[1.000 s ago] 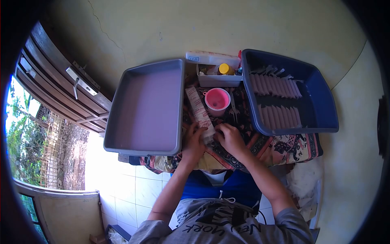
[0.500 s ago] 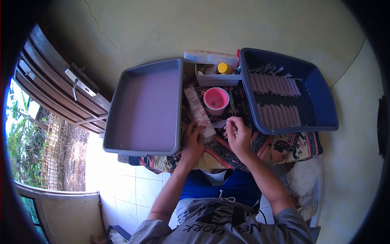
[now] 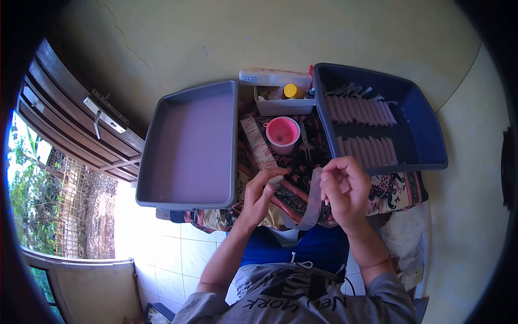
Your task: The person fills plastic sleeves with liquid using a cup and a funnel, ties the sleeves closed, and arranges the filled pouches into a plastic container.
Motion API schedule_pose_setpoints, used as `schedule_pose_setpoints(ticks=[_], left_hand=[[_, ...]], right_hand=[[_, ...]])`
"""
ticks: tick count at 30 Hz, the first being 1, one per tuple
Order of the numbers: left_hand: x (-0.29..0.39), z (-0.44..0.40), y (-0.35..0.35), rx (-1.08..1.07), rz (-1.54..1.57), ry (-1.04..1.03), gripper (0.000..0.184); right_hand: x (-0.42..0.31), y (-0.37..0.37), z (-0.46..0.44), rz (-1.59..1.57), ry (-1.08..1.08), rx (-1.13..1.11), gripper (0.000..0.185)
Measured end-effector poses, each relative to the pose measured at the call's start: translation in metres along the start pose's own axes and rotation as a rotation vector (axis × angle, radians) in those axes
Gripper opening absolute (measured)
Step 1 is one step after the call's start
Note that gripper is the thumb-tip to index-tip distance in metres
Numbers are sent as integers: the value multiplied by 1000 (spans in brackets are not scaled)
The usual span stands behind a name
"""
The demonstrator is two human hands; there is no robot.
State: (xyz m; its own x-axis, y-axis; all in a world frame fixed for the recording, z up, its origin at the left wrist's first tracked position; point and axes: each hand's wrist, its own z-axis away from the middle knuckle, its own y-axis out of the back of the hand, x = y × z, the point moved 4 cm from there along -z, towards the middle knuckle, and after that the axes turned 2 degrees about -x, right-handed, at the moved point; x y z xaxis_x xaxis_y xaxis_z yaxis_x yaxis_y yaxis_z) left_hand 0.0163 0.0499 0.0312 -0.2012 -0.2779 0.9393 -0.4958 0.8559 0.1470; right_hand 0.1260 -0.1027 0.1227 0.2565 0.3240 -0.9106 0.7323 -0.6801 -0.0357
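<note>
My right hand (image 3: 348, 191) pinches a narrow clear plastic bag (image 3: 311, 202) near its top; the bag hangs down over the front of the patterned cloth. My left hand (image 3: 258, 198) is open, thumb and fingers apart, close to the lower end of a long pack of plastic bags (image 3: 258, 141) with red print. Behind both hands stands a cup (image 3: 283, 146), pink inside, with a small loop on its rim. A thin utensil (image 3: 306, 141) lies to the right of the cup.
A grey tub (image 3: 235, 156) of pale purple liquid stands at left. In the dark blue tub (image 3: 426, 140) at right lie two rows of filled bags (image 3: 360, 110). Behind the cup are a grey box (image 3: 286, 109) with a yellow-capped container (image 3: 292, 90) and a long white pack (image 3: 270, 78).
My right hand has moved right and toward me, drawing the clear plastic bag away from the pack. My left hand has lifted slightly off the pack and its fingers have spread.
</note>
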Motion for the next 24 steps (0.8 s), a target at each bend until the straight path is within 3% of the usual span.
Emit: schedule_pose_setpoints(ticks=[1,2,4,5,6,8,9,11,17,24], left_hand=[[10,1,-4,-91,221,-29,67],[21,1,-6,-91,222,-30,67],[45,1,-16,-117,145,-159,88],[43,1,-20,-58,247,-187,67],[45,2,-20,-56,246,-187,67],[36,4,-20,13,73,126,38],[35,1,-19,94,152,74,17],[37,-3,-17,128,185,65,19],[38,1,-14,111,290,74,22],[33,3,-9,162,371,205,19]], right_hand=[[1,-2,-2,60,-34,-23,5],[2,-3,-4,120,-68,-47,4],[12,-4,-7,202,-11,-83,4],[17,-7,-7,284,46,-119,4],[21,-9,-7,282,47,-121,4],[30,-14,-7,55,-43,-100,6],[28,-15,-7,55,-43,-100,6],[30,-14,-7,35,-210,-78,7],[33,-12,-7,151,-138,-159,9],[39,-13,-8,77,-171,-166,11]])
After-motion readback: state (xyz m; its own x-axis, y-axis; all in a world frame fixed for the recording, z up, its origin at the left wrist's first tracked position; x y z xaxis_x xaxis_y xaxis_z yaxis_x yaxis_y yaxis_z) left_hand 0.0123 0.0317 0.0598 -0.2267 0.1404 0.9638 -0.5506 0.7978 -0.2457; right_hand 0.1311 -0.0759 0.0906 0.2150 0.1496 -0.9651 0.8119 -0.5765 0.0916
